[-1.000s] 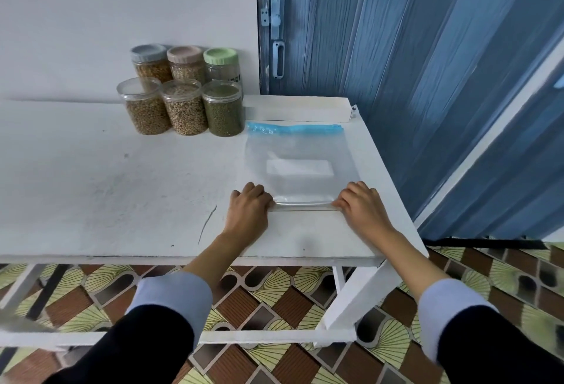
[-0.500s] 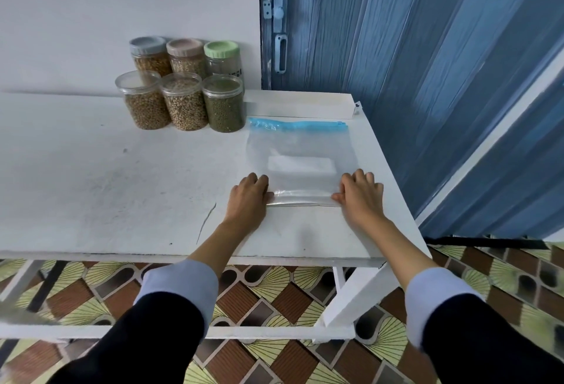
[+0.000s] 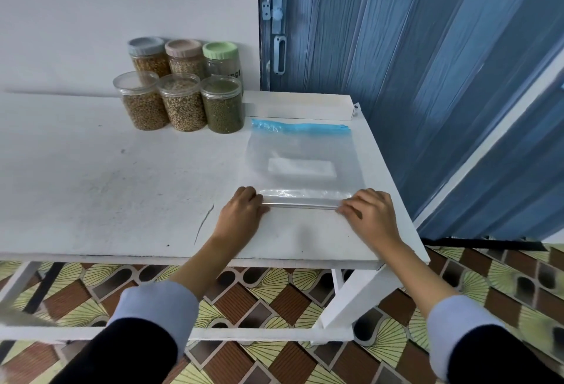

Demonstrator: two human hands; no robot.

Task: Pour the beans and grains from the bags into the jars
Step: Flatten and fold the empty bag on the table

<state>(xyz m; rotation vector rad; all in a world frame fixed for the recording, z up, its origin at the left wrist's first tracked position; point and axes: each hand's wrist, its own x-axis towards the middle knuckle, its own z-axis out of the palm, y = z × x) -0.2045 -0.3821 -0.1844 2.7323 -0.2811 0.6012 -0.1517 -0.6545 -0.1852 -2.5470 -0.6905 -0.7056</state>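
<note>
An empty clear zip bag (image 3: 302, 151) with a blue zipper strip lies flat on the white table (image 3: 91, 185), near its right end. The bag's near edge is folded over into a narrow band. My left hand (image 3: 241, 212) grips the left end of that fold with curled fingers. My right hand (image 3: 370, 215) grips the right end the same way. Several jars stand against the wall. The front row holds a tan-bean jar (image 3: 142, 102), a grain jar (image 3: 183, 102) and a green-bean jar (image 3: 222, 105). Behind them are jars with grey, pink and green lids.
A long white box (image 3: 299, 105) lies just behind the bag. A blue folding door (image 3: 396, 63) runs close along the table's right edge. Patterned floor tiles show below the table's front edge.
Both hands stay on the bag's folded near edge. Only the view has shifted a little.
</note>
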